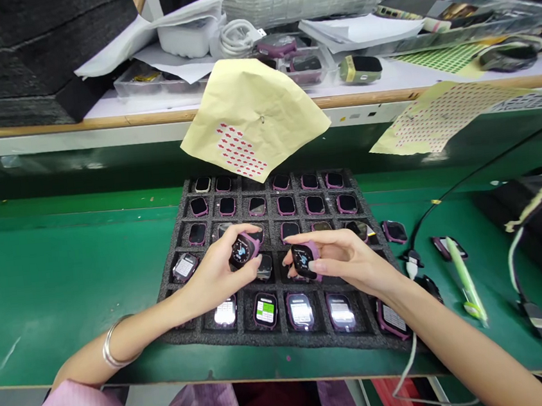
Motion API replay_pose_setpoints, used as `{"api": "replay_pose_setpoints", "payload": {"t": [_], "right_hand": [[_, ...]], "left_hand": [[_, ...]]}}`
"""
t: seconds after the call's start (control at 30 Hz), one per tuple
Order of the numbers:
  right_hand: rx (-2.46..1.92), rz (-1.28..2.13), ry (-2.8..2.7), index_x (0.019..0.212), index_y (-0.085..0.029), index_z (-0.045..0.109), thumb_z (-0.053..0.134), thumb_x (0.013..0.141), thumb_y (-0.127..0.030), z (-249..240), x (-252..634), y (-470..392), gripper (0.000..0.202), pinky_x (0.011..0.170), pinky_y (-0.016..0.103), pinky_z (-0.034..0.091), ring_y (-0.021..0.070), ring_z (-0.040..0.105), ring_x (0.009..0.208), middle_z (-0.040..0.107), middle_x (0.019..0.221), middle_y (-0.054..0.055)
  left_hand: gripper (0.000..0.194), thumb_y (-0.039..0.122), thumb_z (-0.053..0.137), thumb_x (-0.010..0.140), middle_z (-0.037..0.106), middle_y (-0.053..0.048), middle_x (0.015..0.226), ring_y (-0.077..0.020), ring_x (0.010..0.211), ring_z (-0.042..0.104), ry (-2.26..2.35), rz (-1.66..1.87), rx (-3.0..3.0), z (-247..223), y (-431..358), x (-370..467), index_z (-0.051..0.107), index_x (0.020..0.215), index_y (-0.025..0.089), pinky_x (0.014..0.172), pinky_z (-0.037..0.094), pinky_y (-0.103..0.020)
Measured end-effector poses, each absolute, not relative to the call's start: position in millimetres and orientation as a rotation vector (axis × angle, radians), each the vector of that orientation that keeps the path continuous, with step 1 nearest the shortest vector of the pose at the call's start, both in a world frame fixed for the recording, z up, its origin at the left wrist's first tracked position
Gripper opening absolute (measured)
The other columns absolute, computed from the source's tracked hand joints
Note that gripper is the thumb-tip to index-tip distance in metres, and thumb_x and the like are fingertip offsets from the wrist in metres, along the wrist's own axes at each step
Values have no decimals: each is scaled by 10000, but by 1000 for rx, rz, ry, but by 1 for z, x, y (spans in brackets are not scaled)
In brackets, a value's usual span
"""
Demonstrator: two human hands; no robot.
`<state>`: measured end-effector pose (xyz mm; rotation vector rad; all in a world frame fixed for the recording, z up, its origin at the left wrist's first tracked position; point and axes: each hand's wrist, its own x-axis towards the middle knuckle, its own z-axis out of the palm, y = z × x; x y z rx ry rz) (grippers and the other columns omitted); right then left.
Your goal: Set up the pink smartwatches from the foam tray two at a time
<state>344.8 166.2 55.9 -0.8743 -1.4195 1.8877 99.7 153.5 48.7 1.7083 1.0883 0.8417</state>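
Watch [241, 250] is glowing, left hand [221, 255] pinching its sides. Second watch [302, 260] is glowing too, right hand [348, 253] gripping it. Both hands are hovering over tray [285, 340], apart from each other. More watches [265, 310] are lying below and around hands. Loose watch [394, 231] is resting outside tray, right of right hand; pen [466, 280] is lying farther right. Yellow sheet [252, 111] is hanging beyond both hands.

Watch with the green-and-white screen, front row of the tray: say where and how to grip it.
Probably best from above, pinching the watch by the left and right edges of its case: it lies face up, with walls of the foam tray around it.
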Motion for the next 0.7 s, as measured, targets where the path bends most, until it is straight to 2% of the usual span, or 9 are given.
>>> {"api": "replay_pose_setpoints", "payload": {"t": [0.1, 0.2, 0.43, 0.7], "right_hand": [[-915, 1941, -1414, 1296, -185, 558, 684, 852, -277, 54, 341, 168, 471, 808, 343, 516, 230, 690, 919, 695, 1106, 117], [-949, 1984, -1323, 1288, -185, 556, 660, 871, -299, 52, 340, 168, 445, 868, 381, 504, 259, 673, 997, 659, 1184, 126], [-949, 1999, -1162, 1317, -200, 517, 685, 834, -246, 48, 341, 165, 513, 959, 445, 471, 274, 655, 1054, 670, 1170, 128], [-917, 1884, -1230, 1309, -194, 529, 670, 823, -213, 47, 338, 160, 507, 981, 480, 457, 275, 667, 1027, 682, 1149, 121]], "left_hand": [[412, 234, 622, 815, 556, -36, 1001, -158, 826, 586, 1047, 787, 1474, 42, 159, 102, 463, 1193, 197, 726, 503, -282], [421, 189, 631, 772, 566, -16, 942, -137, 753, 604, 975, 733, 1207, 41, 162, 105, 459, 1156, 183, 714, 529, -298], [382, 100, 569, 753, 657, -49, 930, -183, 911, 643, 931, 786, 996, 44, 161, 105, 502, 1124, 155, 809, 556, -355], [343, 118, 576, 774, 658, -66, 966, -222, 952, 657, 838, 779, 1011, 46, 157, 107, 519, 1109, 159, 790, 581, -384]]}}
